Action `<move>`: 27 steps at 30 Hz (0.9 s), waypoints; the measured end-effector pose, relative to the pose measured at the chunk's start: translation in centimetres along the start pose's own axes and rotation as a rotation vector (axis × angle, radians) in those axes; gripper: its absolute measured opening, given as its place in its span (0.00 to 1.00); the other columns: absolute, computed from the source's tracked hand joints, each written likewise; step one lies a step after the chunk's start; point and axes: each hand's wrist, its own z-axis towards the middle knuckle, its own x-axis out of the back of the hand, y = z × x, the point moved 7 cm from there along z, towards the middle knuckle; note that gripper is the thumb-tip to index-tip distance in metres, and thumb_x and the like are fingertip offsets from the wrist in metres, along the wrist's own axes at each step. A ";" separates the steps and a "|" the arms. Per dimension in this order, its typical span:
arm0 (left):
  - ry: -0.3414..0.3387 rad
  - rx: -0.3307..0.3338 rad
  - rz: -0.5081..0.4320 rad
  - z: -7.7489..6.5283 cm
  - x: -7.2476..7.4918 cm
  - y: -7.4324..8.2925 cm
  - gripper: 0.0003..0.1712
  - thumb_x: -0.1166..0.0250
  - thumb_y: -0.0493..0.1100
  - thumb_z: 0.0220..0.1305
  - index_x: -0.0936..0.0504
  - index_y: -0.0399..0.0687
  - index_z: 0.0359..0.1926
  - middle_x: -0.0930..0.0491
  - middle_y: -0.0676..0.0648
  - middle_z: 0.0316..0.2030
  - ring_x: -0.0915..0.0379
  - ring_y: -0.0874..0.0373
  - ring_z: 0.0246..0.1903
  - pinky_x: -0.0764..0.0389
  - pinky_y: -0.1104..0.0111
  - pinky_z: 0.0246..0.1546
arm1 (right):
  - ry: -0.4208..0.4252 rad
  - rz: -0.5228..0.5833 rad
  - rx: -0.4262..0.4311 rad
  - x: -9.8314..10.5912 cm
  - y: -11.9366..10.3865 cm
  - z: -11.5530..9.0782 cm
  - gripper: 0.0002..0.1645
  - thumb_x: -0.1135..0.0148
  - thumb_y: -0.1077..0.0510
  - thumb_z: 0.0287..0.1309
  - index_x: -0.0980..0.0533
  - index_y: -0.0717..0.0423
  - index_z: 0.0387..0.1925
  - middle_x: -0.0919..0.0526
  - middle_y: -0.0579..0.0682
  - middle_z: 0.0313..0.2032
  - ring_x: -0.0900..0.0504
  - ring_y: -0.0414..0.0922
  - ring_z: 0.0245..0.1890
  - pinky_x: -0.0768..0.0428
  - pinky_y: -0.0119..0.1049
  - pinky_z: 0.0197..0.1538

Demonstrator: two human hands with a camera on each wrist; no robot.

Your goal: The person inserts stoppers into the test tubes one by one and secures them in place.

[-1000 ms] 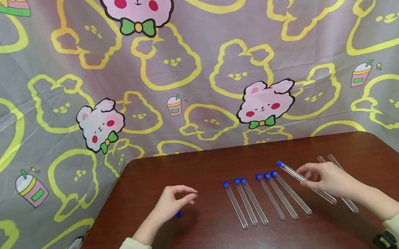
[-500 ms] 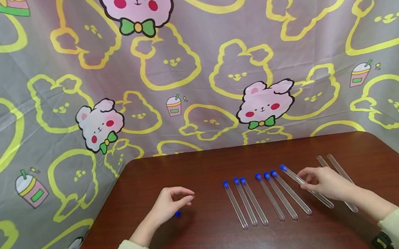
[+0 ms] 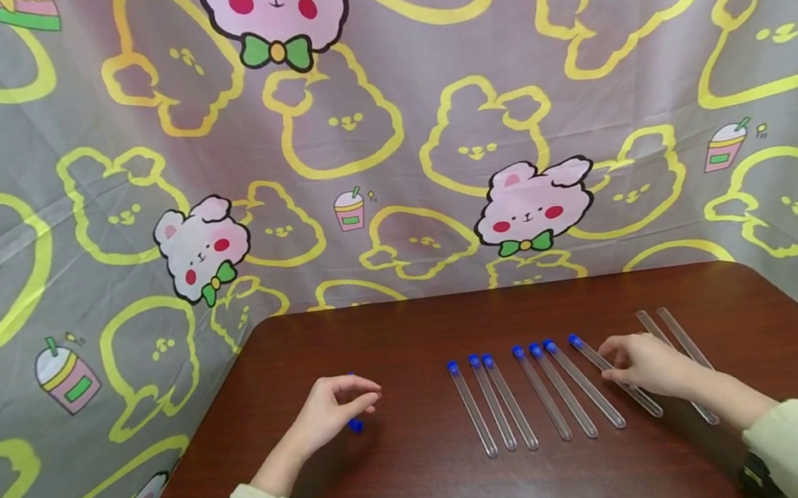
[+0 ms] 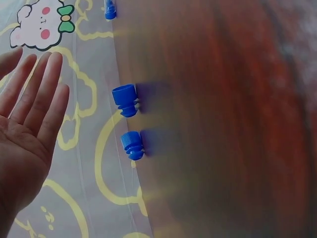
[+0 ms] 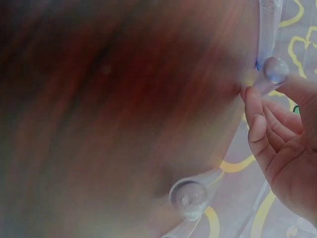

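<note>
My right hand (image 3: 645,368) pinches a clear test tube (image 3: 591,356) with a blue stopper, tilted along the table at the right end of a row. Its rounded bottom shows by the thumb in the right wrist view; part of its middle is hidden behind the fingers. Left of it lie several more capped test tubes (image 3: 545,391). Two uncapped tubes (image 3: 686,339) lie to the right, partly covered by the right hand and wrist. At the left, my left hand (image 3: 330,412) hovers with relaxed fingers, holding nothing. Close to it, two loose blue stoppers (image 4: 125,100) stand on the table.
The dark brown wooden table (image 3: 431,489) has rounded back corners. A grey curtain (image 3: 400,198) with cartoon bears and drinks hangs close behind and at both sides. The capped tubes lie in two groups with a gap between.
The right hand has lowered the capped tube and brought it slightly nearer, beside the others. The left hand has drifted a little left, so more of the loose stoppers shows.
</note>
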 end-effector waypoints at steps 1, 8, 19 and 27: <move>0.002 -0.003 -0.004 0.0 0.0 -0.1 0.12 0.33 0.40 0.64 0.15 0.35 0.44 0.16 0.36 0.39 0.16 0.49 0.33 0.19 0.68 0.31 | -0.004 0.003 -0.006 0.0 0.0 0.1 0.18 0.30 0.61 0.55 0.24 0.67 0.45 0.25 0.41 0.19 0.27 0.38 0.16 0.31 0.33 0.21; -0.001 -0.015 -0.054 -0.1 0.4 0.1 0.14 0.33 0.43 0.64 0.15 0.37 0.45 0.16 0.36 0.39 0.16 0.49 0.33 0.17 0.61 0.35 | -0.029 0.014 -0.018 -0.4 0.0 0.4 0.19 0.30 0.62 0.54 0.24 0.69 0.44 0.26 0.42 0.19 0.27 0.39 0.15 0.31 0.32 0.20; 0.025 0.023 -0.101 -0.4 1.9 -0.5 0.14 0.33 0.40 0.63 0.16 0.33 0.45 0.15 0.40 0.39 0.18 0.37 0.35 0.18 0.54 0.40 | -0.046 0.037 -0.039 -0.8 -0.1 0.6 0.22 0.31 0.60 0.56 0.26 0.69 0.49 0.26 0.44 0.19 0.26 0.42 0.12 0.28 0.34 0.20; 0.015 0.024 0.018 -0.9 3.5 -0.9 0.12 0.32 0.36 0.61 0.16 0.34 0.45 0.15 0.39 0.40 0.17 0.48 0.37 0.18 0.67 0.38 | 0.000 0.005 -0.015 0.1 -0.2 0.2 0.25 0.31 0.54 0.58 0.25 0.65 0.51 0.25 0.43 0.22 0.27 0.42 0.13 0.30 0.34 0.20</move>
